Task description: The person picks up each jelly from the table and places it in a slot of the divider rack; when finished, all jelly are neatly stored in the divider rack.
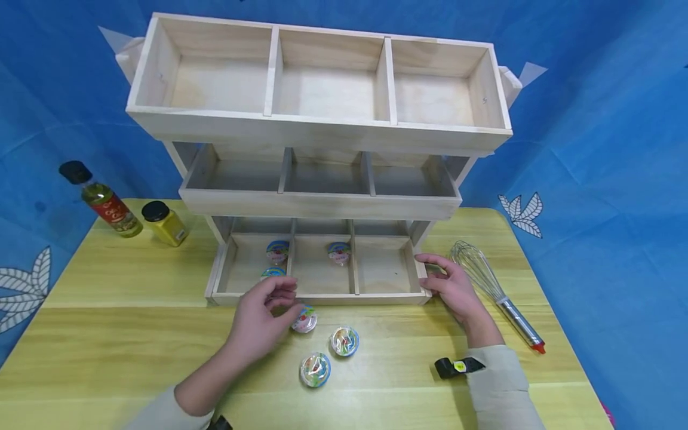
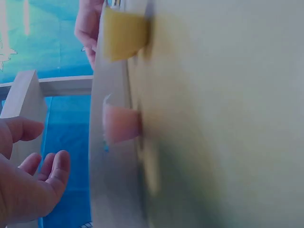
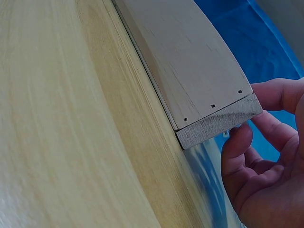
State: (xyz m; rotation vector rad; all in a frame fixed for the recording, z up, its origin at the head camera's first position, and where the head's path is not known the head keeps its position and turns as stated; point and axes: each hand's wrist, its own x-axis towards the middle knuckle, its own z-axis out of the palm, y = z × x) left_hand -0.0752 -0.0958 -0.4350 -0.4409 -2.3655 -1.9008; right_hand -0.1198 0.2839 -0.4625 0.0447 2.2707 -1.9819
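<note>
My left hand [image 1: 263,319] hovers over the front edge of the lowest tray, fingers loosely bent with nothing between them; the left wrist view shows thumb and fingers apart. Beneath its fingertips a jelly cup [image 1: 305,320] sits on the table. Two more jelly cups, one orange-tinted [image 1: 344,341] and one greenish [image 1: 315,369], lie nearer. Inside the lowest tray [image 1: 322,298] are two cups in the left compartment, one [image 1: 277,251] behind another [image 1: 273,273], and one cup [image 1: 339,252] in the middle. My right hand [image 1: 454,289] grips the tray's right side wall [image 3: 218,121] at its front corner.
The middle tray [image 1: 322,206] and top tray [image 1: 322,131] of the wooden rack overhang the lowest one. A whisk [image 1: 491,286] lies right of my right hand. An oil bottle [image 1: 111,209] and a black-capped yellow jar [image 1: 166,226] stand at the back left.
</note>
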